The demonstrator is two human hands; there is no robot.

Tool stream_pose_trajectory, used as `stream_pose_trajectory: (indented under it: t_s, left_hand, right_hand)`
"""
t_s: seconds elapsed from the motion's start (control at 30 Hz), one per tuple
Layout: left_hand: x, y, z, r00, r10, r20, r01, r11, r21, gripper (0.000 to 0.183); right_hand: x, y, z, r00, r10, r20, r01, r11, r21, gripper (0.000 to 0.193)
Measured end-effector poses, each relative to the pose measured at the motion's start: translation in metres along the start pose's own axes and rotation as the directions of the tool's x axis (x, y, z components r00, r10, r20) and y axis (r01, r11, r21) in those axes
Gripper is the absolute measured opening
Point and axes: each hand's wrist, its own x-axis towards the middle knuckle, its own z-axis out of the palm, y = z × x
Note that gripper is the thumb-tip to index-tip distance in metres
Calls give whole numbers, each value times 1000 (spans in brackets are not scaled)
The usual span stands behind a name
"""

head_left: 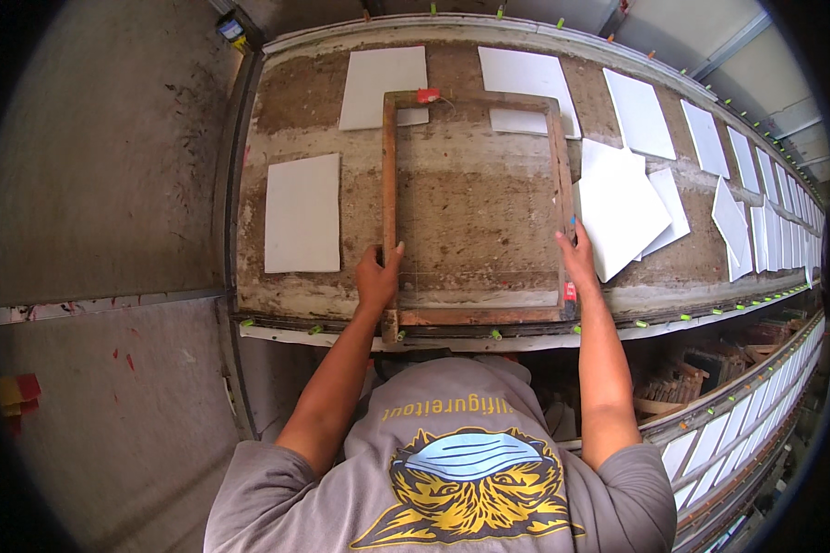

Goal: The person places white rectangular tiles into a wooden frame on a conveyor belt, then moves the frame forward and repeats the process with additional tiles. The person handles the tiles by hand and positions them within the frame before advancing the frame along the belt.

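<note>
A rectangular wooden frame [476, 316] is held over a long, stained table [470, 212]. The table surface shows through its middle; a thin pale line crosses low inside it. My left hand [377, 277] grips its left side bar, thumb on top. My right hand [577, 256] is closed round the right side bar. Red tape marks [428, 95] the frame's top bar, and another red patch sits low on its right bar. The frame's top overlaps two white sheets [385, 85] at the far side. A single white sheet [302, 213] lies left of the frame.
Overlapping white sheets [622, 207] lie just right of the frame, and more run along the table to the far right. Green clips [496, 334] line the table's edges. Wooden frames [675, 382] are stored under a second table behind me on the right. A wall [111, 166] stands left.
</note>
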Motion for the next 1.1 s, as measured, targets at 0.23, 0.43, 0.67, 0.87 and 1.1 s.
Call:
stream_pose_trajectory:
  t_s: [0.23, 0.43, 0.67, 0.87, 1.1]
  left_hand:
    - [-3, 4, 6, 997, 56, -56, -55, 998, 12, 59]
    - [0, 0, 7, 996, 79, -35, -77, 994, 71, 57]
    - [0, -1, 4, 989, 148, 13, -148, 979, 143, 52]
    - [5, -12, 15, 957, 291, -2, -286, 942, 176, 63]
    - [8, -25, 15, 962, 271, 41, -272, 931, 242, 70]
  right_hand:
    - [-3, -2, -4, 999, 42, 13, -42, 998, -40, 72]
    - [-5, -6, -4, 1000, 14, 10, -14, 998, -57, 72]
    - [-7, -6, -2, 1000, 5, 1, -5, 999, -50, 70]
    - [-9, -6, 0, 998, -2, -66, -13, 972, -234, 67]
    - [-12, -60, -13, 993, 96, -75, -122, 809, -575, 56]
